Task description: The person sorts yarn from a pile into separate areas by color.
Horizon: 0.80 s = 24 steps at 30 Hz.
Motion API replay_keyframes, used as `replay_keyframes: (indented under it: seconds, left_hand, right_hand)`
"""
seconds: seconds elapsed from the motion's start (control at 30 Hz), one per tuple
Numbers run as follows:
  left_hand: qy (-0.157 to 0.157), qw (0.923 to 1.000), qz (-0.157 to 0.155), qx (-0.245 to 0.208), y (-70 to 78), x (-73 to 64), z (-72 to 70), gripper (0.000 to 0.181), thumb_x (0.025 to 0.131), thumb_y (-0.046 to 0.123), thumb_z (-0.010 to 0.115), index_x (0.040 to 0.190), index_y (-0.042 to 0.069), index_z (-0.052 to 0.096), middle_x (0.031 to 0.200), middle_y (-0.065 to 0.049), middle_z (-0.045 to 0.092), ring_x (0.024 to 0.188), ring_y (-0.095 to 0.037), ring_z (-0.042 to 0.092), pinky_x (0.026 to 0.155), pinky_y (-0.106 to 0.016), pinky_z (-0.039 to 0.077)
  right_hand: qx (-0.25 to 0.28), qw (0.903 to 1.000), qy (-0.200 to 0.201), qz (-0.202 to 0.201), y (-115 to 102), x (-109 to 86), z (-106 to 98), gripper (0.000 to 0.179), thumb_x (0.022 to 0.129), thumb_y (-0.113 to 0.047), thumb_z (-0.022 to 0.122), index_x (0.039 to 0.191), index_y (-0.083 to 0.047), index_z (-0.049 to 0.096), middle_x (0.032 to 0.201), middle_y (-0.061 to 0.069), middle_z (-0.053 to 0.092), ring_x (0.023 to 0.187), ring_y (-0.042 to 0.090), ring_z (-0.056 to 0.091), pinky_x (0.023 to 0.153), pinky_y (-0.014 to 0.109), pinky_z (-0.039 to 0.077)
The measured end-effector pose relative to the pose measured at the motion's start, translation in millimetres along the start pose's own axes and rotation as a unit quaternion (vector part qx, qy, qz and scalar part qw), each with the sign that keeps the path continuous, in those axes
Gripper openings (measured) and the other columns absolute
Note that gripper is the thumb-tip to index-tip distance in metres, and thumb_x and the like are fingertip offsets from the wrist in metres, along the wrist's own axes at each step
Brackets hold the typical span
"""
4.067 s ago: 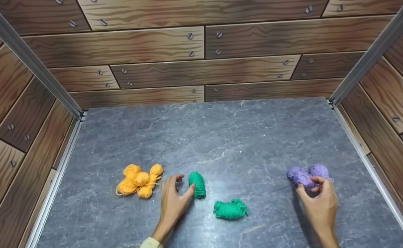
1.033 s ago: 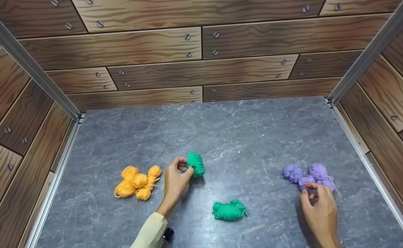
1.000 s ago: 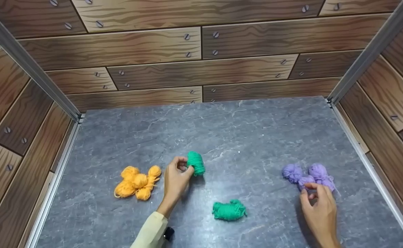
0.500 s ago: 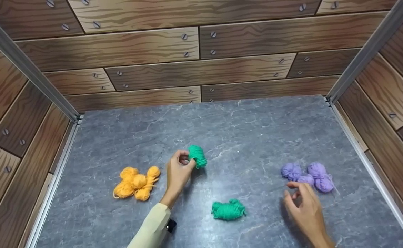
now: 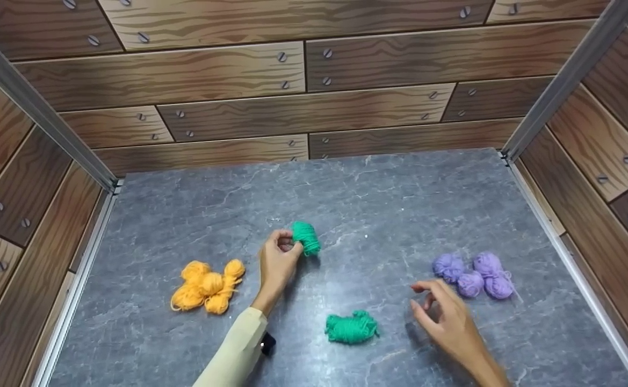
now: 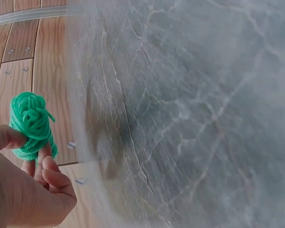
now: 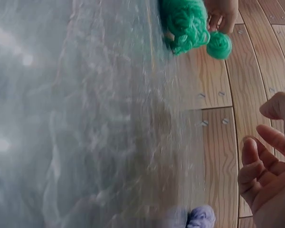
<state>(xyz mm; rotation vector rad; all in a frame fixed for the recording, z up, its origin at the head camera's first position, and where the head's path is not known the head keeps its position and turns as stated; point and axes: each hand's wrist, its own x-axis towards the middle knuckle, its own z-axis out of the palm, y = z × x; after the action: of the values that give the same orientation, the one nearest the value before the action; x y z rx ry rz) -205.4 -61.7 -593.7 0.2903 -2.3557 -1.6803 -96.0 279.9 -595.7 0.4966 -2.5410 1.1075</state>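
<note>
In the head view my left hand pinches a small green yarn skein between thumb and fingers, near the middle of the table. The left wrist view shows that green skein held upright at the fingertips. A second green yarn skein lies nearer to me. My right hand hovers between it and the purple yarn balls, fingers loosely bent and holding nothing. The right wrist view also shows the right hand apart from any yarn.
A cluster of orange yarn balls sits on the left of the grey marbled table. Wood-patterned walls with metal corner posts enclose the back and sides.
My left hand took hold of the green skein and moved it farther away from me. The right hand let go of the purple yarn and moved left, toward the nearer green skein.
</note>
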Motion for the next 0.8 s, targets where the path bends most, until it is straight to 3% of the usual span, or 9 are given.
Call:
replay_keyframes:
  seconds: [0.27,0.4,0.67,0.8]
  left_hand:
    - [-0.010,0.9999,-0.002,-0.006,-1.9,7.4,6.2,0.019,0.085,0.010,0.072,0.104,0.009,0.069,0.091,-0.003,0.069,0.082,-0.018,0.065,0.075,-0.032,0.054]
    - [-0.012,0.9999,-0.005,0.005,-5.9,9.0,9.4,0.019,0.085,0.009,0.071,0.104,0.009,0.069,0.091,-0.004,0.069,0.081,-0.017,0.065,0.075,-0.033,0.054]
    - [-0.022,0.9995,-0.013,0.017,-8.7,12.3,14.8,0.020,0.086,0.008,0.069,0.106,0.009,0.069,0.091,-0.004,0.068,0.080,-0.018,0.063,0.074,-0.034,0.052]
    - [-0.028,0.9993,-0.015,0.021,-8.3,14.6,17.0,0.021,0.086,0.009,0.068,0.106,0.009,0.069,0.092,-0.004,0.067,0.081,-0.017,0.064,0.075,-0.035,0.053]
  right_hand:
    - [0.040,0.9975,-0.051,-0.027,-14,0.5,14,0.042,0.086,-0.008,0.082,0.122,-0.022,0.067,0.108,-0.007,0.067,0.077,0.008,0.060,0.059,0.024,0.048]
    - [0.050,0.9940,-0.073,-0.063,-22,0.1,23,0.046,0.084,-0.011,0.084,0.124,-0.023,0.066,0.105,-0.008,0.065,0.075,0.008,0.059,0.059,0.024,0.049]
    - [0.088,0.9796,-0.168,-0.067,-33,0.0,35,0.044,0.088,-0.022,0.083,0.128,-0.020,0.065,0.110,-0.004,0.067,0.076,0.013,0.059,0.062,0.025,0.050]
    - [0.080,0.9763,-0.173,-0.103,-37,1.4,42,0.047,0.085,-0.022,0.086,0.127,-0.017,0.066,0.119,-0.006,0.065,0.090,0.014,0.065,0.076,0.026,0.054]
